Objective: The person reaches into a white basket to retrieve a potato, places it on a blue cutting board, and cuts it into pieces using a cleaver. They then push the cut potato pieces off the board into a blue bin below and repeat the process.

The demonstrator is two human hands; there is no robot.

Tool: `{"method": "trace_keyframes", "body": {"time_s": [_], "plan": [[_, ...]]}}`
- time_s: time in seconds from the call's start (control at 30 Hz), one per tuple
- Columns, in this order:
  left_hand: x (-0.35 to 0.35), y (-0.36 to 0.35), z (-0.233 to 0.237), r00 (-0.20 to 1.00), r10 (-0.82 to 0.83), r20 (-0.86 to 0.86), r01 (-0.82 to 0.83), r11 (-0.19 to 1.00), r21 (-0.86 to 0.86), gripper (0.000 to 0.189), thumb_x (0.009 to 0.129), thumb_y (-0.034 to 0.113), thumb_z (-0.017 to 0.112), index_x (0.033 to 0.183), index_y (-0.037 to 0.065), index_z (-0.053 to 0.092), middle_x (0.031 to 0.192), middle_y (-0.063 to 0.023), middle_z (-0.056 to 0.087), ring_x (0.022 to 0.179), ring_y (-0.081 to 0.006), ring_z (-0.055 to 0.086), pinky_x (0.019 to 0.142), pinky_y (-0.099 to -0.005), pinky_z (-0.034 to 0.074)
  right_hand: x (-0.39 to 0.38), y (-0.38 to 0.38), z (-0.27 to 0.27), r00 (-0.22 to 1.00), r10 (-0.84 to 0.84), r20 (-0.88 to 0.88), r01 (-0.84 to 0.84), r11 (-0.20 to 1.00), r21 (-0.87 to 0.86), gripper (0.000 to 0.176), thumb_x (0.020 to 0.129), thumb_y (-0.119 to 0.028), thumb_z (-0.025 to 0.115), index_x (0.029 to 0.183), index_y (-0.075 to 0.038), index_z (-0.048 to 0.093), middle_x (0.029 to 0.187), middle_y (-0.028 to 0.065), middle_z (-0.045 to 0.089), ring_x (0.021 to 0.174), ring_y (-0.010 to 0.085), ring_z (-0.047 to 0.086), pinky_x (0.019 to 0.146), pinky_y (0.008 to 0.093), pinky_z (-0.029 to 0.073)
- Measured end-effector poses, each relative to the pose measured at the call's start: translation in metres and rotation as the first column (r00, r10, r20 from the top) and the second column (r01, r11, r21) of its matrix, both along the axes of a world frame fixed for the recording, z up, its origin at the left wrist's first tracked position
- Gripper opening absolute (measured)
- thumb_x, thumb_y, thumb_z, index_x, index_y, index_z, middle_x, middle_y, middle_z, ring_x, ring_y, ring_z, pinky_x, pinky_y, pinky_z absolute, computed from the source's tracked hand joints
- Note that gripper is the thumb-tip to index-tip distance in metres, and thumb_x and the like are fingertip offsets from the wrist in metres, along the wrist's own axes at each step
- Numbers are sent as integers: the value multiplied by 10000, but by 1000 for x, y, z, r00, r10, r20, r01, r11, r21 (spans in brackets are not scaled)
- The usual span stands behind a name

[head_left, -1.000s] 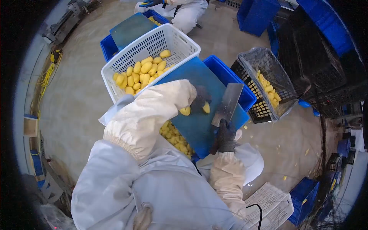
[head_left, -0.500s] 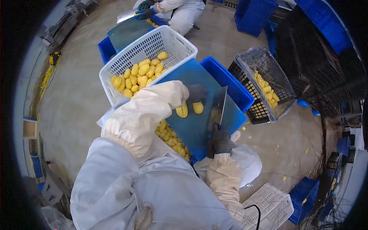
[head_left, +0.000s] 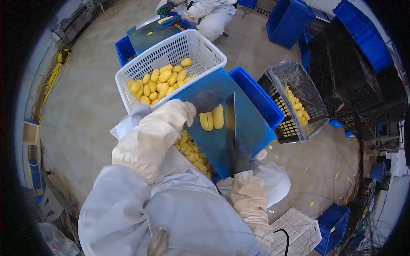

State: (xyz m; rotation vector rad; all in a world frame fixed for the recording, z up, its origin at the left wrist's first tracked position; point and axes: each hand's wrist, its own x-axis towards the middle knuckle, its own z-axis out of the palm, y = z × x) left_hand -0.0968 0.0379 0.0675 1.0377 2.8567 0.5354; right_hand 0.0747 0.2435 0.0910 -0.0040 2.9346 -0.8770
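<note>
My left hand (head_left: 206,101), in a dark grey glove, rests on the upper ends of peeled yellow potato pieces (head_left: 206,122) lying on the blue cutting board (head_left: 252,123). One longer piece (head_left: 218,117) lies just right of them. My right hand (head_left: 240,156), also gloved, is closed round the handle of a wide knife (head_left: 231,115), whose blade stands upright beside that longer piece. A white basket (head_left: 171,45) behind the board holds many whole peeled potatoes (head_left: 164,76). Cut yellow chunks (head_left: 193,154) fill a container below the board's left edge.
A blue bin (head_left: 256,96) sits under the board's right side. Beyond it stands a black crate (head_left: 284,129) lined with clear plastic, holding yellow pieces. A co-worker's gloved hands (head_left: 171,19) work at another board (head_left: 147,35). A white crate (head_left: 297,230) and blue crate (head_left: 332,228) stand lower right.
My left hand has moved left and the pieces beneath it lie side by side. The knife blade has turned more upright and shifted left. The co-worker's hand now holds a yellow piece.
</note>
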Motion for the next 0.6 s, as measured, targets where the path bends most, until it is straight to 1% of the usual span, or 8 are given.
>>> {"method": "trace_keyframes", "body": {"time_s": [0.03,0.1,0.23,0.3,0.33,0.4,0.53,0.6], "plan": [[8,-7,9,991,131,25,-131,991,-3,241,772,202,537,982,134,633,969,-127,622,941,-319,575,796,-422,463,-1,-4,-3,1000,2,1,-2,1000,1,334,869,-351,479,896,-50,620,849,223,609,791,381,587,687,473,445],[19,-9,16,937,344,69,-342,939,-30,252,781,241,541,993,130,619,970,-134,617,925,-319,572,791,-437,455,-5,-13,-10,999,11,-46,-5,991,133,374,872,-395,454,892,-60,618,811,209,617,749,376,599,687,477,454],[23,-11,6,932,307,194,-301,952,-61,318,761,289,566,1028,119,597,966,-137,614,939,-316,567,803,-449,442,-13,-23,-10,992,114,-50,-102,977,187,396,881,-399,419,880,-56,618,783,200,625,750,378,606,703,482,460],[20,-5,-10,959,275,64,-271,960,-71,380,743,323,582,1054,104,573,969,-145,612,955,-318,561,817,-455,429,-14,-29,-16,994,81,73,-101,942,321,293,858,-360,453,1047,-163,560,875,88,618,799,311,594,706,541,415],[18,-5,-17,959,274,68,-270,961,-67,380,743,323,582,1054,104,573,969,-145,612,955,-318,561,817,-455,429,-14,-31,-11,994,80,76,-101,940,325,293,858,-360,453,1047,-163,560,875,88,618,799,311,594,706,541,415],[17,-4,-24,976,217,34,-217,976,9,398,735,312,587,1066,93,558,985,-154,610,955,-326,561,820,-451,425,-15,-34,6,996,77,53,-86,979,185,376,881,-359,407,860,-44,611,799,203,633,772,391,610,707,491,466],[21,1,-5,960,242,143,-242,970,-15,375,739,310,576,1047,97,562,957,-153,620,950,-330,563,811,-440,428,-21,-38,1,989,130,72,-144,960,241,320,862,-339,446,891,-59,596,761,186,632,737,384,612,686,495,467],[24,8,14,904,350,245,-328,936,-126,368,754,307,554,1054,93,557,942,-144,628,960,-327,561,809,-438,429,-22,-39,-27,970,195,-143,-139,935,327,275,851,-318,467,914,-78,586,784,157,630,762,355,611,699,492,455]]}}
